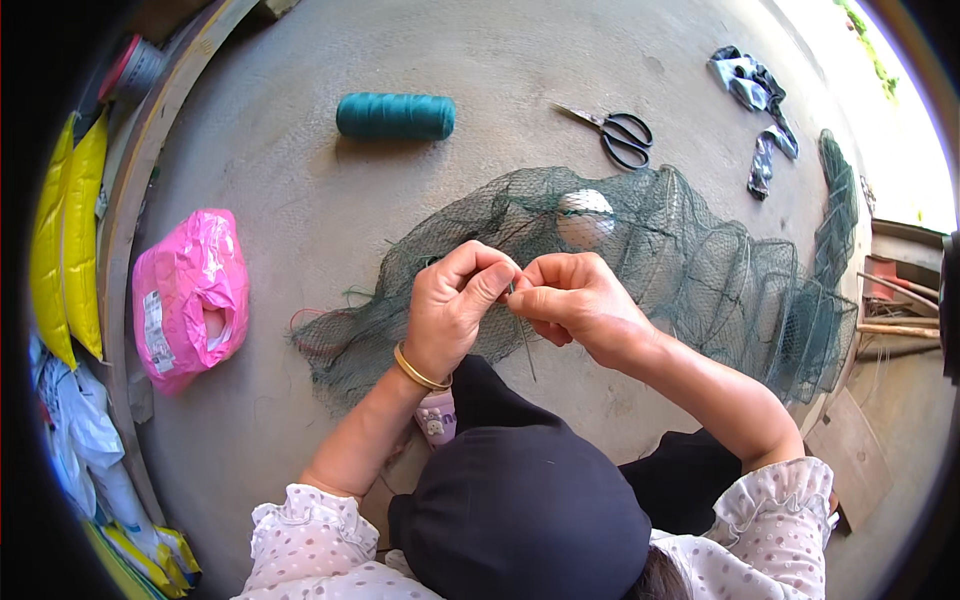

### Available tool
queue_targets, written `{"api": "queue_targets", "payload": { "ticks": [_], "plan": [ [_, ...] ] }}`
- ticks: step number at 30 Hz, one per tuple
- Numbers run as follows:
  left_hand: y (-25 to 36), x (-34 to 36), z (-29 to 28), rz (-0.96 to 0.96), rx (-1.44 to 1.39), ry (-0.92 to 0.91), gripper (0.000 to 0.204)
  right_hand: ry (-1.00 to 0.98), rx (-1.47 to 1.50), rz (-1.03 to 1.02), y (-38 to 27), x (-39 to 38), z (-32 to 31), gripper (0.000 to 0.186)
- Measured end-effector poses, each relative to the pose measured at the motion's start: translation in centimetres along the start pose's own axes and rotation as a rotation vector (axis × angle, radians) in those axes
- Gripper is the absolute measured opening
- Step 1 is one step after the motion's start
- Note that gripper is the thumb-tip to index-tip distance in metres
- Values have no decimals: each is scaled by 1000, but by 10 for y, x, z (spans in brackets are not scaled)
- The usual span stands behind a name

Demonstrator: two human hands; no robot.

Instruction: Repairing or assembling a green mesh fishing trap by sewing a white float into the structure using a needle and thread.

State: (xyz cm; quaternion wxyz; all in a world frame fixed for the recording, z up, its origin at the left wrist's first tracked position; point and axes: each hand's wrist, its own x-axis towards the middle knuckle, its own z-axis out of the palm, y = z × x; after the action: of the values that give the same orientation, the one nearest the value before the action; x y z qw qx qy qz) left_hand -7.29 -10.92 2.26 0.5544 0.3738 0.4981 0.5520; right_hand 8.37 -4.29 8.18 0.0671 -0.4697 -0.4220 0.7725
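My left hand (450, 305) and my right hand (585, 305) meet fingertip to fingertip, both pinched closed on a thin dark strand (529, 348). Its end hangs below the fingers; whether it is thread or a needle is too small to tell. Underneath and beyond them a green mesh net (700, 265) with ring-like folds spreads over the floor. A white round object (584, 218) lies under the mesh. Farther off are a spool of teal twine (396, 117) on its side and black-handled scissors (622, 137) with slightly parted blades.
A pink plastic package (190, 300) with a torn opening sits at left, by a wooden board (118, 230). Yellow bags (70, 240) lie behind that board. A patterned cloth strip (760, 100) lies at far right. Wooden sticks (898, 328) stand near the right edge.
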Motion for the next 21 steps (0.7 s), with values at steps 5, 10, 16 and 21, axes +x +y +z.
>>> {"api": "queue_targets", "payload": {
  "ticks": [5,10,16,21],
  "plan": [
    [-6,11,-23,-277,-437,89,19,184,-413,-372,-3,9,7,13],
    [-24,10,-34,-407,-835,101,20,201,-846,-848,2,7,11,22],
    [-22,2,-21,-442,-865,48,16,178,-862,-1087,3,21,15,25],
    [-12,8,-26,-8,-61,335,16,254,-598,-795,-7,23,3,13]
  ]
}}
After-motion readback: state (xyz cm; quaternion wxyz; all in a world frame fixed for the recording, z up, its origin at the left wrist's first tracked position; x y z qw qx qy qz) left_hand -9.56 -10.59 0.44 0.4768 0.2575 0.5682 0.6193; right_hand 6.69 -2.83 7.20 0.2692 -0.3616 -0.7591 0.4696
